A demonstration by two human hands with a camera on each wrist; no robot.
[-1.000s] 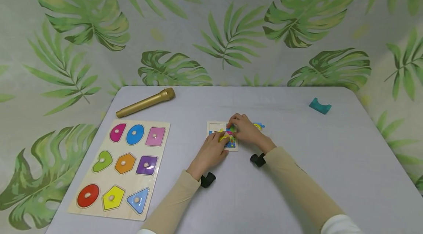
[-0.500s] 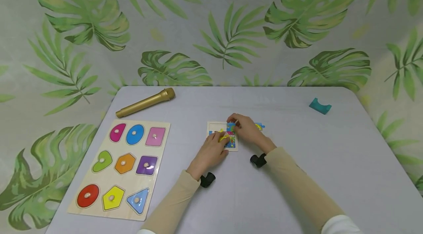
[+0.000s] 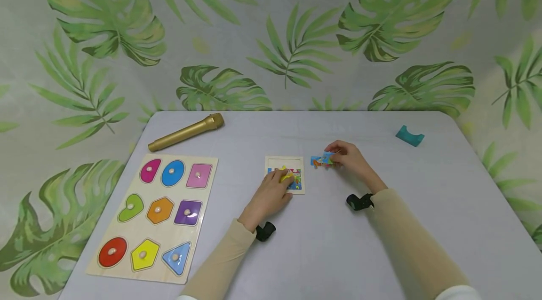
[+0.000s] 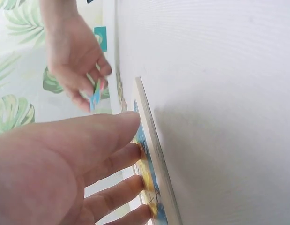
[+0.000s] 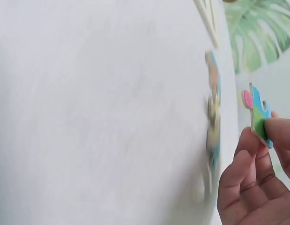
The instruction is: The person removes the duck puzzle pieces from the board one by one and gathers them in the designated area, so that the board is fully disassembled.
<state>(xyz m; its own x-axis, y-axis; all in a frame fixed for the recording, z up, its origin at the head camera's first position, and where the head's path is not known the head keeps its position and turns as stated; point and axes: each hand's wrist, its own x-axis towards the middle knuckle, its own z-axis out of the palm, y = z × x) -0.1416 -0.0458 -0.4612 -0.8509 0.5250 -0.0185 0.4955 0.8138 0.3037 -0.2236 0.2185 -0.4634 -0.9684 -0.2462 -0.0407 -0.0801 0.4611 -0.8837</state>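
Observation:
My left hand (image 3: 268,194) rests on a small jigsaw puzzle in a wooden tray (image 3: 284,159), fingers stretched over the printed pieces. In the left wrist view, those fingers (image 4: 123,164) touch the picture at the tray's side. Up and to the right, my right hand (image 3: 351,161) pinches a jigsaw piece between thumb and fingers, above the table. The right wrist view shows this puzzle piece (image 5: 259,112) in blue, green and pink, held on edge. Loose puzzle pieces (image 3: 315,161) lie below and beside it, partly hidden by the held piece and hand.
A wooden shape board (image 3: 158,187) with knobbed coloured shapes lies at the left. Behind it is a gold microphone (image 3: 186,132). A teal curved block (image 3: 410,136) sits at the back right. White cloth (image 3: 322,253) covers the table; a leaf-patterned curtain (image 3: 292,55) hangs behind.
My right hand has lifted a piece out of the tray's upper right part and carried it right, over the loose pieces. The left hand stays put on the puzzle.

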